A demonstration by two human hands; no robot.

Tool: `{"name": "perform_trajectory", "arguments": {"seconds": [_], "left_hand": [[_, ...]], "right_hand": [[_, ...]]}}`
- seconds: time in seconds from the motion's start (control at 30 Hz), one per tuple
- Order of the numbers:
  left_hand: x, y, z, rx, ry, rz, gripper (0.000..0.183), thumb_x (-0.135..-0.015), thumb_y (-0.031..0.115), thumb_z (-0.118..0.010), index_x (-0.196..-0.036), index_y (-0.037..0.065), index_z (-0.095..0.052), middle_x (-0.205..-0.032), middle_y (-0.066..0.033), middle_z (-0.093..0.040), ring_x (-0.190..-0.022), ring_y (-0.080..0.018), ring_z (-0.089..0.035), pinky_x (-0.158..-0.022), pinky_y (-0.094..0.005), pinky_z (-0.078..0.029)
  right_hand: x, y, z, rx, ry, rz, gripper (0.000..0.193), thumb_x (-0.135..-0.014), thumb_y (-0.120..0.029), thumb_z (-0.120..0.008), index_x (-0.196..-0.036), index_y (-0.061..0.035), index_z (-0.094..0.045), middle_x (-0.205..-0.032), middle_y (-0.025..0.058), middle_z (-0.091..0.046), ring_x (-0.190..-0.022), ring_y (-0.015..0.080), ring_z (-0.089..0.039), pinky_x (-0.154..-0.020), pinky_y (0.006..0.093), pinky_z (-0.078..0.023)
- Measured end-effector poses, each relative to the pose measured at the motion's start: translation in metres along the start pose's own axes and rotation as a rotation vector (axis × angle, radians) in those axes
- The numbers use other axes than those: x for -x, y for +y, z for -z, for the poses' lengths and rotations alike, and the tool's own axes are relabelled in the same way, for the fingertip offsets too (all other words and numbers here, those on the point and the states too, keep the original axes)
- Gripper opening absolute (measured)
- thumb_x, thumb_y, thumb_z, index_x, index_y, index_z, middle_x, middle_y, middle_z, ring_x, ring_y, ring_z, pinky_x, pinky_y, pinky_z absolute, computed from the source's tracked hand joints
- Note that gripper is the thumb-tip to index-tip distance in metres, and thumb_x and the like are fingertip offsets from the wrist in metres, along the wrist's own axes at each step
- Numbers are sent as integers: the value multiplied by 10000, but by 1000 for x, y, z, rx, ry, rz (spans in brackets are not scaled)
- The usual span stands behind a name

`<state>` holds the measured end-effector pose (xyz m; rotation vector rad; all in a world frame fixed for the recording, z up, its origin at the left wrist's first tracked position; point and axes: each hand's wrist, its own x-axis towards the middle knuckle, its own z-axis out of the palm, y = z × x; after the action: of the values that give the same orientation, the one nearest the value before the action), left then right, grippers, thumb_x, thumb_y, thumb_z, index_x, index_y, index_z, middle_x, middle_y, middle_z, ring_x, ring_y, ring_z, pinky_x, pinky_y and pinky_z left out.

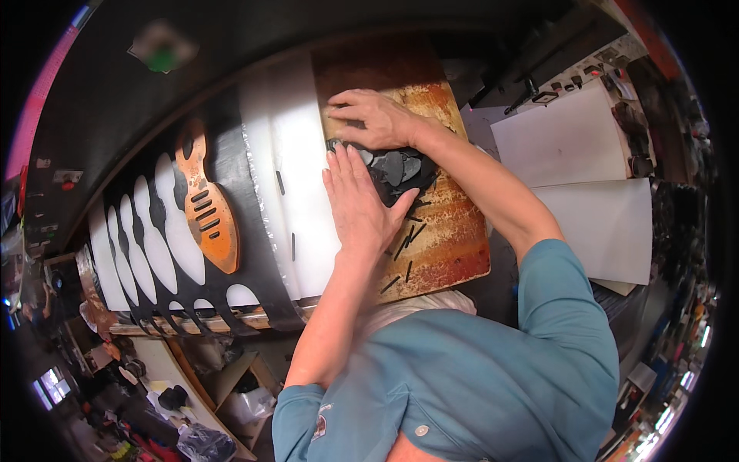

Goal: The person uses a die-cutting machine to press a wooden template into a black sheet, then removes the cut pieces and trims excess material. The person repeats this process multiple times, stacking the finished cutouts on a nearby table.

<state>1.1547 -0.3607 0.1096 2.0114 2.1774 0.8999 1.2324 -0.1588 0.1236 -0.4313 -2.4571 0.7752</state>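
Observation:
A pile of dark grey and black flat cut pieces (394,171) lies on a worn yellow-brown board (454,239). My left hand (356,199) lies along the pile's left side, fingers stretched out and thumb apart, its fingertips touching the pieces. Beyond it, my right hand (373,119) reaches over the far edge of the pile with fingers spread. Part of the heap is hidden under both hands. Several thin black strips (406,240) are scattered on the near part of the board.
Left of the board is a white surface (296,192) with a few black slivers. A black sheet (250,223) with long cut-outs carries an orange slotted cutting die (212,212). White sheets (585,223) lie at the right. A dark machine beam (231,46) spans the far side.

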Motion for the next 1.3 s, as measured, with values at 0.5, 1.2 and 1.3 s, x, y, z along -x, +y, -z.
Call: {"name": "perform_trajectory", "arguments": {"seconds": [0.5, 1.2, 1.3], "left_hand": [[41, 13, -12, 204, 133, 55, 1181, -854, 387, -899, -1649, -135, -200, -1677, -421, -253, -1558, -582, -278, -1286, -623, -232], [26, 26, -29, 122, 62, -110, 1266, -753, 464, -959, -1659, -55, -242, -1625, -333, -385, -1485, -504, -402, -1240, -589, -304], [22, 38, -42, 172, 59, -141, 1254, -734, 418, -968, -1657, -40, -255, -1599, -328, -411, -1451, -501, -437, -1209, -589, -333]], "right_hand": [[8, -27, -17, 44, -95, 85, 337, -951, -254, -719, -1129, 28, -767, -1274, 164, -701, -1246, 329, -635, -1101, 418, -506], [72, 4, 16, -58, -53, 45, 210, -904, -259, -762, -960, -68, -826, -1161, 63, -777, -1131, 275, -699, -1041, 419, -518], [88, 4, 33, -110, 26, 54, 136, -887, -175, -736, -893, -50, -790, -1016, 74, -781, -1026, 291, -716, -937, 414, -553]]}}
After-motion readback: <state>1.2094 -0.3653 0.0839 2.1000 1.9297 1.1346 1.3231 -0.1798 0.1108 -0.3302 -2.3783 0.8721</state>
